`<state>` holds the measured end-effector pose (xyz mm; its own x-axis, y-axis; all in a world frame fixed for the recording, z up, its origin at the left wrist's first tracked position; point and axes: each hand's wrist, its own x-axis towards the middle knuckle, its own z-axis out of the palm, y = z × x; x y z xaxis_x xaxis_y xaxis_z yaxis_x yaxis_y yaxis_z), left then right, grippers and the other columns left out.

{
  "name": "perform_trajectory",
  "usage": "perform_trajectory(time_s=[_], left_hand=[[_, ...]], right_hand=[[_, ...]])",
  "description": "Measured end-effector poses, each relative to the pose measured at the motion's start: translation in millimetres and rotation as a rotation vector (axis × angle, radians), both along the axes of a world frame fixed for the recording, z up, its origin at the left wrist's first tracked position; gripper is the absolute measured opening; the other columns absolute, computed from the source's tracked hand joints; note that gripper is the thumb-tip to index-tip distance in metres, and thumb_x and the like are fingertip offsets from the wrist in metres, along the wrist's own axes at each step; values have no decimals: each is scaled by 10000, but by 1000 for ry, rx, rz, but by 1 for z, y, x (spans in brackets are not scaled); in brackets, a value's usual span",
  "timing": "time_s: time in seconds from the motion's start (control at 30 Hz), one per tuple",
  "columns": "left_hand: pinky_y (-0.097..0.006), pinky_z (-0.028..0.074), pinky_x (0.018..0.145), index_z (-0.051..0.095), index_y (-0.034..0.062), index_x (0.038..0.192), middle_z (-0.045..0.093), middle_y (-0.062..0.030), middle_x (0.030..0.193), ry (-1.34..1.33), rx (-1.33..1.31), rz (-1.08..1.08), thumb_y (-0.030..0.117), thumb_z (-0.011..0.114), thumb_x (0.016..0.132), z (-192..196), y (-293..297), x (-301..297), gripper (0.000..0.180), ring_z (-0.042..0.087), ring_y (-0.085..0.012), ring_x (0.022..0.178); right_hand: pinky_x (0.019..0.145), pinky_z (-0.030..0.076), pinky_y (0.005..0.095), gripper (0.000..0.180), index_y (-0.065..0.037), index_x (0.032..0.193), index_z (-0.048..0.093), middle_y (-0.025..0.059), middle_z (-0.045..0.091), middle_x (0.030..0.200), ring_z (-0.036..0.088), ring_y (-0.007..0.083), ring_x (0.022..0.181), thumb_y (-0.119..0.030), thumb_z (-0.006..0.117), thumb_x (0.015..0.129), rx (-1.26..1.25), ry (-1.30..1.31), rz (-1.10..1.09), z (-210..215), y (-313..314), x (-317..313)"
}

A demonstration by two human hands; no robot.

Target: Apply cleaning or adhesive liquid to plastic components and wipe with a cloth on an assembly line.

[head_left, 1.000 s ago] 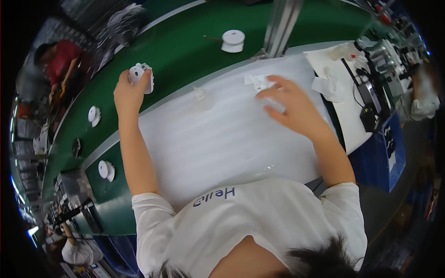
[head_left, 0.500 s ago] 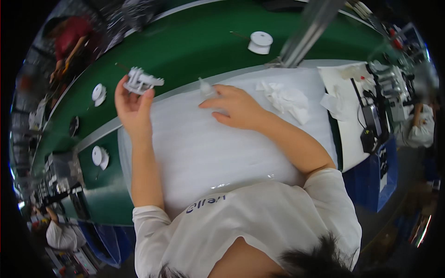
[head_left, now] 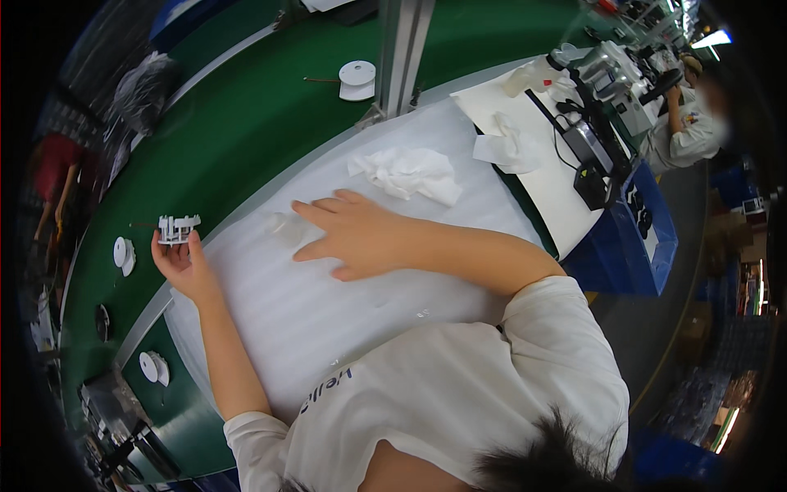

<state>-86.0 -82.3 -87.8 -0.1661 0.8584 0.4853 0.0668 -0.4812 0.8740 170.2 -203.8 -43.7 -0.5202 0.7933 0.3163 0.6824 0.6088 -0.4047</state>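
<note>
My left hand (head_left: 185, 271) is closed on a white plastic assembly (head_left: 178, 230), held up over the far left edge of the white foam sheet (head_left: 393, 303). Posts and a flat plate show on the assembly, and a thin reddish wire or rod sticks out to its left. Over the sheet's middle, my right hand (head_left: 354, 235) has its fingers spread with nothing in them. Just left of those fingertips is a small translucent squeeze bottle (head_left: 284, 228), too blurred to tell whether it stands or leans.
Crumpled white tissue (head_left: 410, 174) lies beyond my right hand. A metal post (head_left: 402, 57) rises at the sheet's far edge. White spools (head_left: 357, 80) rest on the green surface (head_left: 262, 123). Right stand a metal device (head_left: 611, 82) and a blue bin (head_left: 631, 258); people work farther off.
The whole view has swung to the right, shifting the scene leftward. My right hand's fingers are spread wider beside the bottle. My left hand still holds the white assembly, now turned differently.
</note>
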Motion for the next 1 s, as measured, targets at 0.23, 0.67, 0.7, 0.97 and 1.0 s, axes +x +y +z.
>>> perform_trajectory(time_s=[0.23,0.67,0.7,0.97,1.0], left_hand=[[-280,425,833,284,26,1256,469,-148,1101,4,-16,35,1,605,770,-2,-6,-1,583,516,-199,976],[-250,415,826,298,26,1259,485,-133,1093,69,-9,41,-4,564,801,-12,-6,-2,530,515,-172,960],[-263,418,826,295,27,1265,477,-138,1104,68,-19,28,-6,583,783,-12,-5,-1,562,510,-180,962],[-273,424,816,296,27,1270,456,-140,1147,93,-28,28,-16,594,762,-13,-4,2,591,506,-184,961],[-275,425,816,297,26,1269,454,-142,1152,104,-18,28,-15,595,760,-14,-4,1,591,507,-185,962]], right_hand=[[801,424,334,473,-133,1125,536,133,537,1113,529,283,952,-186,659,671,38,-155,-1066,32,-46,146],[628,445,259,158,-109,892,655,62,631,758,566,131,672,-134,594,749,69,203,-1184,39,-73,283],[637,449,256,171,-99,906,652,67,638,780,583,139,694,-150,593,753,157,303,-1286,58,-66,296],[748,459,341,243,-182,949,644,61,638,925,602,233,860,-277,547,748,247,14,-1658,109,7,416],[773,454,356,248,-200,956,641,60,632,956,592,248,909,-288,541,746,144,-32,-1717,97,16,426]])
